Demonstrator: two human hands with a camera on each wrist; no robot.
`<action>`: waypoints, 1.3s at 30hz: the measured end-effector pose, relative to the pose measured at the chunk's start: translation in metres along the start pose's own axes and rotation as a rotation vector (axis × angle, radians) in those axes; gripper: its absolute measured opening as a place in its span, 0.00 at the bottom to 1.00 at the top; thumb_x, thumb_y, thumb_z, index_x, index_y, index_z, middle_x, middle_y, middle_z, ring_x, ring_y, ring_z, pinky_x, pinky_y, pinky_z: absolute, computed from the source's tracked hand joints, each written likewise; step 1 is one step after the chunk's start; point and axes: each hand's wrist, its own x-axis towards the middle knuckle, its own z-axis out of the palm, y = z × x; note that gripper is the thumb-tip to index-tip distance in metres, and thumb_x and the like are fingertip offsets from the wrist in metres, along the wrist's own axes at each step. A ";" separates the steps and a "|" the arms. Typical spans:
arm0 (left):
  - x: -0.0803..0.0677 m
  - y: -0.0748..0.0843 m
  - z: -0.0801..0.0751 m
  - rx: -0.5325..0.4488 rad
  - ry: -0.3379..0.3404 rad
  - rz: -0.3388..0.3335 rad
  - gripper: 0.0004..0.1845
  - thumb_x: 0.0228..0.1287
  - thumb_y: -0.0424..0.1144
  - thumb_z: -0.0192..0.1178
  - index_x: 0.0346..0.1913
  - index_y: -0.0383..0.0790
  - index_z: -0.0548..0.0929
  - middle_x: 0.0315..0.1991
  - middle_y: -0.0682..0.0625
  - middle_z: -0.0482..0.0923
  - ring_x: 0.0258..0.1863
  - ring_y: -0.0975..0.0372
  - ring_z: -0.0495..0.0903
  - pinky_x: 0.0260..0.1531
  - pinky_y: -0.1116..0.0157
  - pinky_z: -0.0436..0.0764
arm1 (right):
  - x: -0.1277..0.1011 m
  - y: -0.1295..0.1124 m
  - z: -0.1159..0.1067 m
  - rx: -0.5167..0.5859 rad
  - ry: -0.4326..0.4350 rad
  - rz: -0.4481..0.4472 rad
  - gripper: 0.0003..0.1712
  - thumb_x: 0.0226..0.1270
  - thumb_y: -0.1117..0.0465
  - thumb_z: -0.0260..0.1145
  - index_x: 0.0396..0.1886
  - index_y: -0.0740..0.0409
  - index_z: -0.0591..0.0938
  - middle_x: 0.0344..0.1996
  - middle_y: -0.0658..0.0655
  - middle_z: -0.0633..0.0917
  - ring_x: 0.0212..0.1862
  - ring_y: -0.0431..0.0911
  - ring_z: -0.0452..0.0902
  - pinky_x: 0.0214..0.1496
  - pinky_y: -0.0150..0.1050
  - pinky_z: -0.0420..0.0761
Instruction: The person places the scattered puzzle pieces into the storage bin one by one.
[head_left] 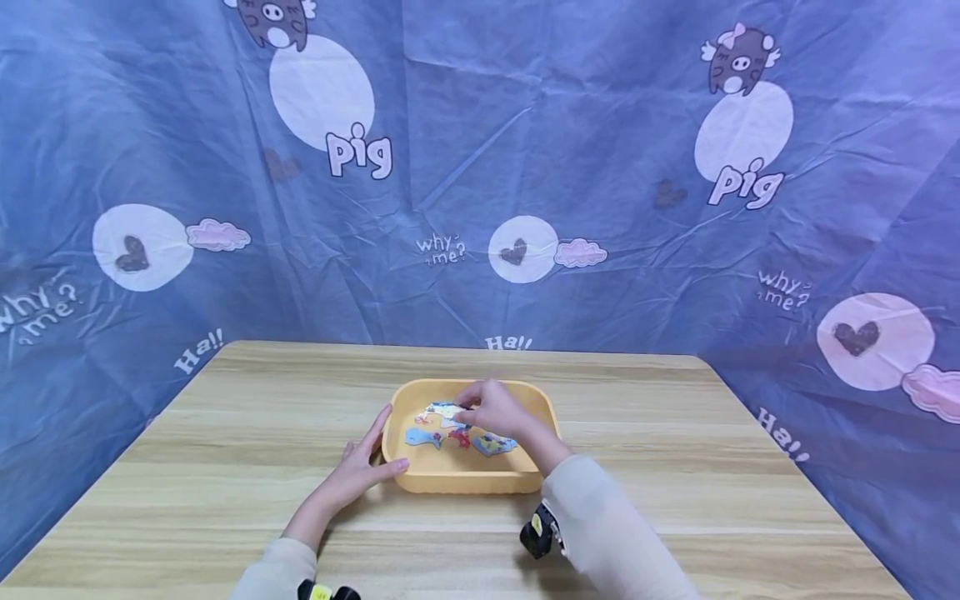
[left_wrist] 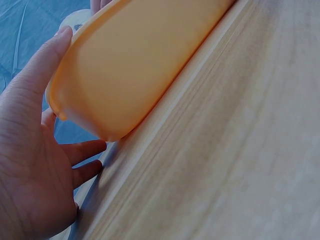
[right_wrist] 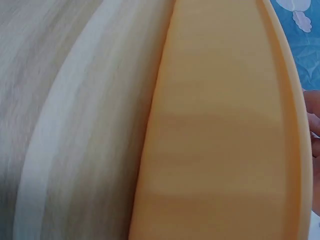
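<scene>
On the table stands a shallow yellow tray (head_left: pixel 474 482) with several small flat coloured pieces in it. My left hand (head_left: pixel 360 473) spans its near left corner, thumb at the near rim and index finger straight along the left side. In the left wrist view the other fingers of that left hand (left_wrist: pixel 37 170) spread beside the tray's outer wall. My right hand (head_left: pixel 495 408) reaches over the inside, thumb and fingertips pinching a white-and-blue flat piece (head_left: pixel 442 409). Around it lie a light blue piece (head_left: pixel 422 437), a red piece (head_left: pixel 460 437) and a blue-yellow piece (head_left: pixel 493 444).
The wooden table (head_left: pixel 270 450) extends on all sides of the tray. Behind it hangs a blue printed cloth (head_left: pixel 465 150), which also runs along both sides. Each wrist carries a small black camera, such as the right wrist camera (head_left: pixel 537 533).
</scene>
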 end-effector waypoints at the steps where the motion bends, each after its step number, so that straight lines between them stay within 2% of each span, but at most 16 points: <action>1: 0.000 0.000 0.000 -0.003 -0.002 0.000 0.46 0.51 0.49 0.59 0.67 0.54 0.41 0.63 0.41 0.50 0.63 0.52 0.43 0.55 0.48 0.24 | 0.001 -0.001 0.002 -0.001 -0.005 0.009 0.10 0.48 0.65 0.66 0.32 0.64 0.82 0.29 0.54 0.82 0.34 0.42 0.76 0.38 0.32 0.75; 8: -0.001 0.001 -0.003 0.001 -0.010 0.020 0.45 0.52 0.49 0.58 0.67 0.52 0.41 0.62 0.40 0.52 0.63 0.51 0.43 0.54 0.48 0.25 | 0.006 -0.003 0.015 -0.002 -0.013 0.000 0.07 0.47 0.66 0.67 0.29 0.63 0.82 0.26 0.52 0.83 0.30 0.40 0.76 0.34 0.29 0.74; 13: -0.001 0.002 -0.003 -0.002 -0.008 0.031 0.45 0.52 0.48 0.58 0.67 0.54 0.41 0.62 0.40 0.53 0.63 0.51 0.43 0.54 0.48 0.24 | 0.008 -0.005 0.025 0.070 -0.064 0.022 0.03 0.47 0.68 0.67 0.25 0.63 0.82 0.19 0.51 0.81 0.18 0.49 0.76 0.19 0.29 0.73; 15: -0.001 0.002 -0.003 0.000 -0.006 0.036 0.45 0.52 0.48 0.59 0.67 0.54 0.41 0.62 0.40 0.53 0.62 0.51 0.44 0.54 0.48 0.25 | 0.008 -0.005 0.028 0.093 -0.078 0.044 0.03 0.46 0.68 0.67 0.24 0.63 0.82 0.17 0.50 0.80 0.13 0.49 0.73 0.14 0.30 0.72; 17: -0.001 0.002 -0.003 0.000 -0.007 0.035 0.45 0.52 0.48 0.59 0.67 0.54 0.41 0.61 0.40 0.54 0.62 0.51 0.44 0.54 0.48 0.25 | 0.008 -0.005 0.032 0.084 -0.079 0.048 0.03 0.46 0.68 0.67 0.24 0.63 0.82 0.16 0.49 0.80 0.11 0.44 0.70 0.11 0.29 0.70; 20: -0.001 0.003 -0.003 -0.004 -0.008 0.033 0.45 0.52 0.48 0.59 0.67 0.55 0.41 0.61 0.39 0.54 0.62 0.51 0.45 0.54 0.48 0.24 | 0.008 -0.005 0.036 0.050 -0.068 0.039 0.04 0.45 0.68 0.68 0.24 0.62 0.83 0.17 0.48 0.80 0.15 0.35 0.68 0.16 0.28 0.71; 22: -0.001 0.003 -0.003 -0.011 -0.010 0.029 0.45 0.52 0.48 0.58 0.67 0.55 0.41 0.62 0.39 0.54 0.62 0.51 0.45 0.54 0.48 0.24 | 0.008 -0.005 0.038 0.044 -0.068 0.028 0.04 0.45 0.68 0.68 0.25 0.63 0.83 0.19 0.50 0.81 0.18 0.33 0.70 0.20 0.27 0.72; 26: 0.000 0.002 -0.003 -0.009 -0.011 0.025 0.45 0.52 0.49 0.59 0.67 0.56 0.41 0.62 0.40 0.53 0.62 0.51 0.45 0.54 0.48 0.24 | 0.007 -0.005 0.042 0.037 -0.075 0.035 0.07 0.44 0.68 0.69 0.27 0.64 0.83 0.22 0.52 0.83 0.25 0.35 0.74 0.28 0.26 0.73; 39: 0.001 -0.001 -0.001 -0.012 -0.006 0.025 0.46 0.51 0.49 0.59 0.67 0.55 0.40 0.63 0.41 0.51 0.62 0.51 0.45 0.54 0.48 0.24 | 0.004 -0.003 0.049 0.010 -0.123 0.071 0.06 0.44 0.68 0.69 0.26 0.64 0.83 0.22 0.51 0.82 0.26 0.36 0.74 0.32 0.26 0.74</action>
